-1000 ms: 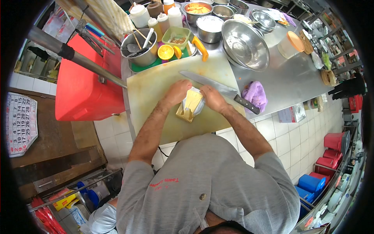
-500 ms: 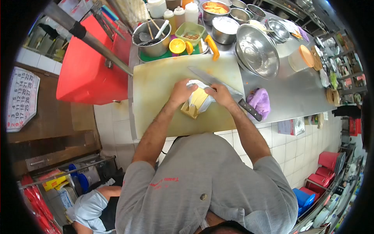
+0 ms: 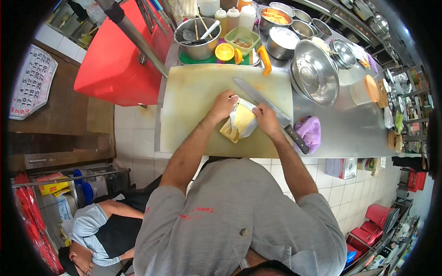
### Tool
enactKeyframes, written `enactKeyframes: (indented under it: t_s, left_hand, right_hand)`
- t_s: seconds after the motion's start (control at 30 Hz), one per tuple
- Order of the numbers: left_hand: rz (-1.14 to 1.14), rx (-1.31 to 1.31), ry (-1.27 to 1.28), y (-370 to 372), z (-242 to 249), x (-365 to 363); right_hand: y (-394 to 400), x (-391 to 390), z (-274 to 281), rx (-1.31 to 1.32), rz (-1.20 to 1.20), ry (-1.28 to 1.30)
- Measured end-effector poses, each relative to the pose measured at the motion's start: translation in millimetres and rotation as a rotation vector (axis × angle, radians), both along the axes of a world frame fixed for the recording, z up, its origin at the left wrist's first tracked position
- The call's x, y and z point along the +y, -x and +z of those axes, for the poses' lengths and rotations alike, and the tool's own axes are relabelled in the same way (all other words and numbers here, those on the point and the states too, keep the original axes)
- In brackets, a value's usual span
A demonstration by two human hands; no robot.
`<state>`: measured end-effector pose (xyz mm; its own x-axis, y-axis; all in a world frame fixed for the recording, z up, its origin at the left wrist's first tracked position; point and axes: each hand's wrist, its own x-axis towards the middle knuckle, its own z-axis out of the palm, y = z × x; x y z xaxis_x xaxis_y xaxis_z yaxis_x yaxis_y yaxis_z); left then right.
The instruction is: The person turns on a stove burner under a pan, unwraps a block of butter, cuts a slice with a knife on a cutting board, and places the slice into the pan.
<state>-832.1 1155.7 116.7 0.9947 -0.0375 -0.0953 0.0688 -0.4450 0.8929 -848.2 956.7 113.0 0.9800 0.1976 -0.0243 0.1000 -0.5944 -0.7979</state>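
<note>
Butter block (image 3: pixel 239 122), half-wrapped in paper, lies on the cutting board (image 3: pixel 193 96); the wrapper edges are pinched by the left hand (image 3: pixel 223 105) and right hand (image 3: pixel 266 118). It is judged soft and greasy, best gripped through paper. Orange slices are held in a steel bowl (image 3: pixel 275 15).

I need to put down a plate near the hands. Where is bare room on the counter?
The cutting board is bare left of the left hand. The steel counter is bare between the purple cloth and orange-lidded tub. The back row around the big bowl is crowded.
</note>
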Motion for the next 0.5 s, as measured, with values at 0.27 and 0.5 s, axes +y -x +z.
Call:
enactKeyframes:
  t_s: [0.27, 0.5]
  left_hand:
    - [0.046, 0.205, 0.371, -0.8, -4.3, -7.3]
    - [0.157, 0.160, 0.509, 10.8, 3.5, -17.9]
  right_hand:
    - [23.0, -2.5, 19.3, 0.067, -0.076, -0.226]
    - [39.9, -5.2, 34.1, 0.288, -0.211, -0.465]
